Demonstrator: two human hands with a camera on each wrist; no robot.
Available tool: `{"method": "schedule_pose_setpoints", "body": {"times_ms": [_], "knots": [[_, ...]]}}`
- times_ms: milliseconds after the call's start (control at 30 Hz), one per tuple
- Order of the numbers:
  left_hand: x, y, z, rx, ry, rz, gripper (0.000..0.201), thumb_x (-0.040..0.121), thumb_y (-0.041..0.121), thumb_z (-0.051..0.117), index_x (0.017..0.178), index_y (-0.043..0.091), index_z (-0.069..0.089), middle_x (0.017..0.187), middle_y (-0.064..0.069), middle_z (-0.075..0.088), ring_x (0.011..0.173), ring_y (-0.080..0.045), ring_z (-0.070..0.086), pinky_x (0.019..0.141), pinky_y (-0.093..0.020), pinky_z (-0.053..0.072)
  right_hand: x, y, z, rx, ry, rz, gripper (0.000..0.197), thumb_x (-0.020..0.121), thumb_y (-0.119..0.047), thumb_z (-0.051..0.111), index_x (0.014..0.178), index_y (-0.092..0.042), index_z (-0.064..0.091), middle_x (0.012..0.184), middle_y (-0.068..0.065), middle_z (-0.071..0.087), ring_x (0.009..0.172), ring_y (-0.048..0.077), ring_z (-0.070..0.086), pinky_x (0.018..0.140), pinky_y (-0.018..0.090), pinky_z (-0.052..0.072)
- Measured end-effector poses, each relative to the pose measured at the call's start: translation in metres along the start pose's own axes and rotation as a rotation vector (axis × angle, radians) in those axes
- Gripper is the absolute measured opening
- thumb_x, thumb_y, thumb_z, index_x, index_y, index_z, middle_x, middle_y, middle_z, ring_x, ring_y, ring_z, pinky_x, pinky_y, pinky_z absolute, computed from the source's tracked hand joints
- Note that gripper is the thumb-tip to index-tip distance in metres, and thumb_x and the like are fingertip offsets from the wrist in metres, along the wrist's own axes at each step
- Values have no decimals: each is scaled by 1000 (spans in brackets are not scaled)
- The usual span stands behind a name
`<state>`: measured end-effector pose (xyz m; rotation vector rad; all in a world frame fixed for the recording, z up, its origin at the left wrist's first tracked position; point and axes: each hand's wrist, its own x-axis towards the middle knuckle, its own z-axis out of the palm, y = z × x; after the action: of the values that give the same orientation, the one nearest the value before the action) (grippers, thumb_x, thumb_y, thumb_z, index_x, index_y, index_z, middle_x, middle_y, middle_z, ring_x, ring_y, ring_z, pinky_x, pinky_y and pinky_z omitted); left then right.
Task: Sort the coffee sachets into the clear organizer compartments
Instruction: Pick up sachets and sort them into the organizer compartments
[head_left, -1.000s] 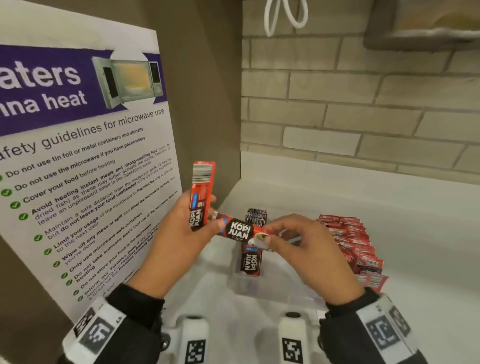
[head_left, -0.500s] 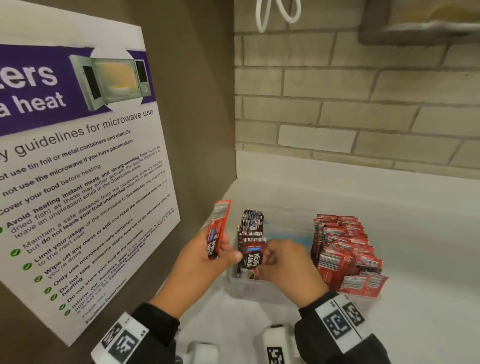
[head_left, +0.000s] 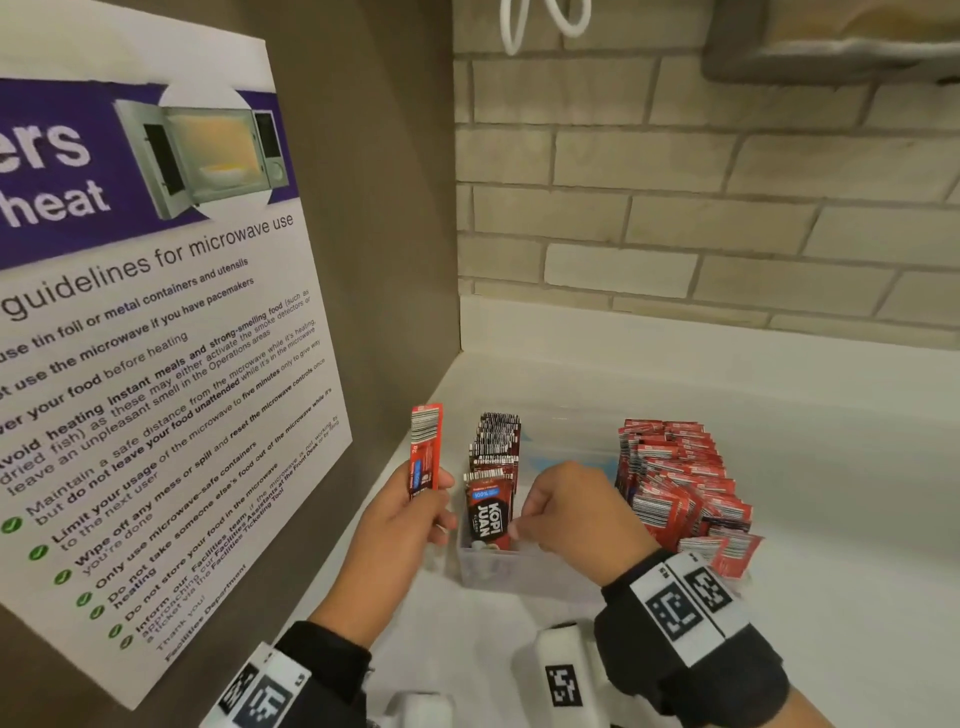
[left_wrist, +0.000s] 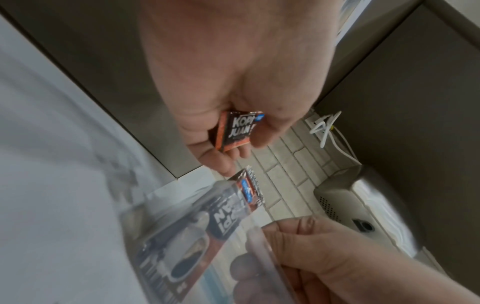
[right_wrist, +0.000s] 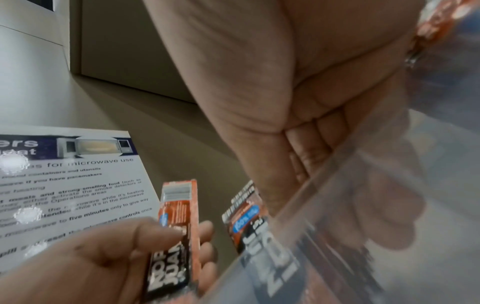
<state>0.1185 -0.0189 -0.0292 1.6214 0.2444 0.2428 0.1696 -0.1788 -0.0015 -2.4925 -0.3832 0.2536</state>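
A clear organizer (head_left: 519, 577) stands on the white counter in the corner. Its left compartment holds a row of dark sachets (head_left: 496, 441). The front dark sachet (head_left: 488, 514) (left_wrist: 233, 209) (right_wrist: 246, 224) stands upright, label facing me. My right hand (head_left: 524, 525) is inside the middle of the organizer. Its fingers are curled and their tips lie against that sachet's right edge, and no pinch shows. My left hand (head_left: 436, 499) is just left of the organizer and pinches a red sachet (head_left: 427, 447) (left_wrist: 235, 129) (right_wrist: 179, 209) upright. Several red sachets (head_left: 680, 478) fill the right compartment.
A microwave safety poster (head_left: 156, 364) hangs on the brown side wall close to my left hand. A brick wall (head_left: 727, 208) closes the back. White counter (head_left: 857, 519) lies to the right of the organizer. A metal dispenser (head_left: 831, 41) hangs at upper right.
My right hand carried the dark sachet down into the left compartment, where it now stands. My left hand dropped lower with the red sachet. My view has moved closer.
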Motion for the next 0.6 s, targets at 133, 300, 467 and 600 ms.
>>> {"method": "schedule_pose_setpoints", "body": {"times_ms": [133,300,467,600], "knots": [[-4,9,-5,-271,-74,-36,24,95,-4,36,101,9,55,71,-6,59,65,-17,62,63,-29,49,-6,6,-8,85,50,-33,16,79,-22,72,76,-8,65,65,-4,60,65,13,59,69,27,49],[-9,23,-12,-436,-113,-54,20,91,0,38,96,9,56,68,-6,59,62,-16,55,61,-26,42,-18,3,-16,109,139,-116,13,86,-27,64,79,-15,65,78,1,68,72,14,63,64,19,46],[-10,32,-17,-858,-303,-259,33,81,46,49,71,15,50,55,3,29,38,-9,26,40,-21,16,-27,-10,-21,264,180,-240,8,88,-21,60,82,-24,63,80,-10,63,67,4,60,65,15,46],[-11,27,-11,-918,-518,-315,35,60,29,75,80,15,50,51,3,31,36,-8,28,39,-18,18,-29,-22,-26,448,240,-345,27,91,-11,54,109,-32,57,105,-17,60,83,2,57,71,10,43]]}}
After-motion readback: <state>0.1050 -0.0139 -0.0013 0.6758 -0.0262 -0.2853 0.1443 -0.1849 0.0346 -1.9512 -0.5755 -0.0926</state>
